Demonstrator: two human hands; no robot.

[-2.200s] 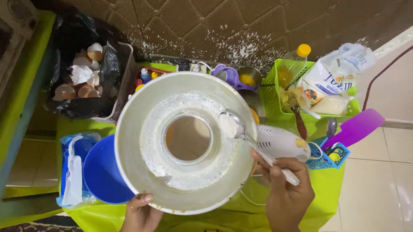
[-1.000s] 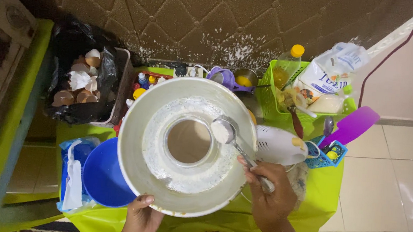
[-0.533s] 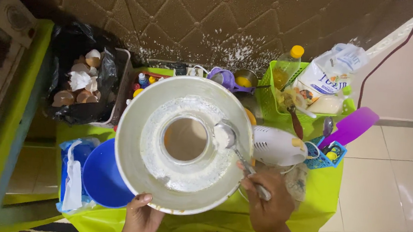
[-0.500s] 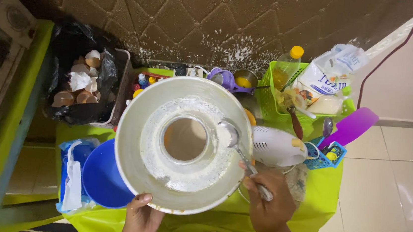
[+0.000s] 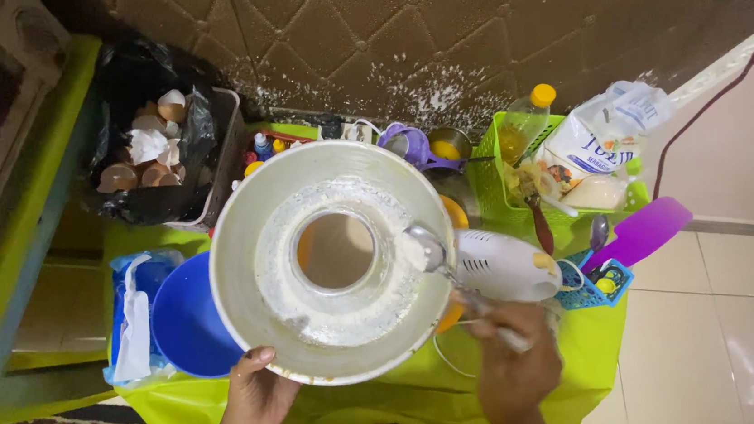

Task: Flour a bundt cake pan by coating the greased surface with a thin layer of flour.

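The left hand (image 5: 256, 399) grips the near rim of a round metal ring pan (image 5: 333, 263), thumb over the edge, holding it up above the lime-green tablecloth (image 5: 582, 366); pan sits centre-frame, tilted a bit toward the camera. Pan is pale, dull-shiny, w/ a hollow centre tube & a channel dusted w/ white, powdery flour (image 5: 323, 312), patchy & clumpy in spots. The right hand (image 5: 514, 365) is closed round the thin handle of a metal spoon (image 5: 432, 253); the spoon's smooth bowl lies inside the pan at its right side, touching the floured wall. Just beside the pan on the right, partly under the spoon, a white plastic hand mixer (image 5: 504, 264) w/ a rounded body. Under the pan's left edge, a blue plastic bowl (image 5: 185, 327), glossy, next to a crinkled blue-and-white bag (image 5: 131, 318). Behind left, a black bin liner holding cracked eggshells (image 5: 151, 147). Behind right, a lime slotted basket (image 5: 506, 191) w/ a yellow-capped bottle (image 5: 526, 120) & a soft white sack (image 5: 607, 132); a purple flat spatula (image 5: 643, 231) near it.
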